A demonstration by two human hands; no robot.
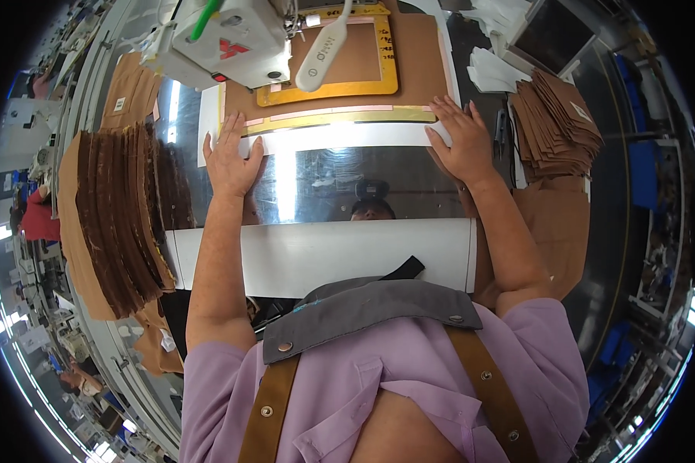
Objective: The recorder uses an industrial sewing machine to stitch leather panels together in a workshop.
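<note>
A flat brown panel lies under the machine head, with yellow and pink strips along its near edge. On it rests a yellow rectangular frame. A white sheet shows below the panel. My left hand lies flat at the panel's near left corner, fingers stretched forward. Near the opposite corner my right hand is spread, its fingertips at the edge. Neither hand grips anything. A white sewing machine head covers part of the panel's far left. In front of the frame hangs a pale paddle-shaped device on a cord.
Shiny metal plate spans the table between my forearms. Thick stacks of brown pieces stand at left and right. Dark slim tools lie beside my right hand. A monitor and crumpled white paper are far right.
</note>
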